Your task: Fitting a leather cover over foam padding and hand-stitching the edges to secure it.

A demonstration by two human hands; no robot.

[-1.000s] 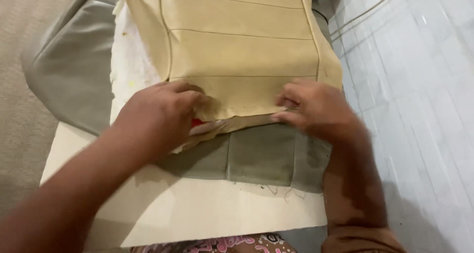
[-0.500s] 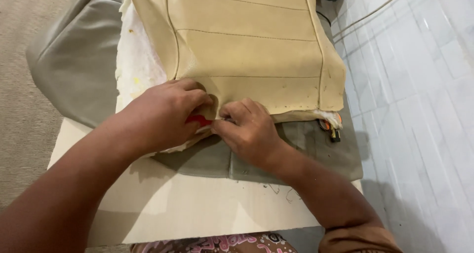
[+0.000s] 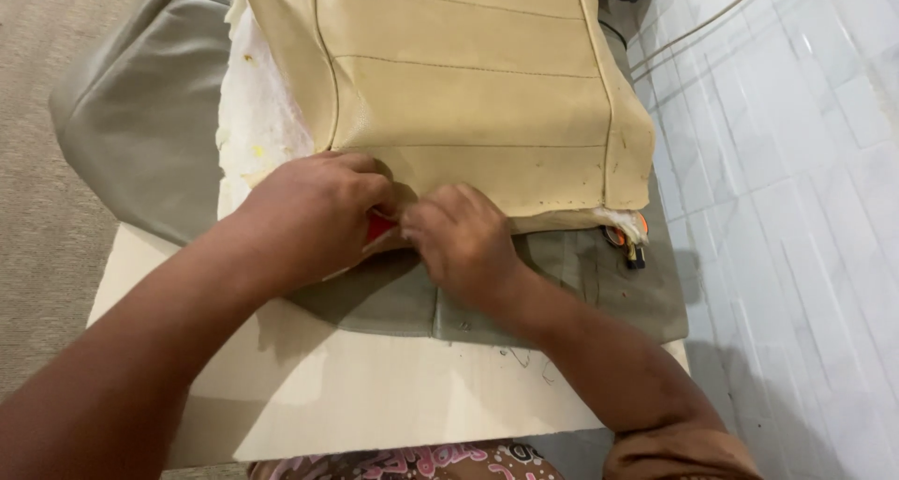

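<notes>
Beige leather cover (image 3: 468, 87) lay across the board (image 3: 375, 396), its near hem at the centre. A second earlier the right hand (image 3: 459, 241) pinched that hem toward 3 o'clock; it had since slid left to meet the left hand (image 3: 314, 213). Both were curled narrow there, gripping a small red thing (image 3: 378, 225), so work had gathered at that one spot.

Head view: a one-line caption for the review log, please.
Left hand and right hand pinch the beige seat cover's lower edge over grey fabric on a pale board.
</notes>
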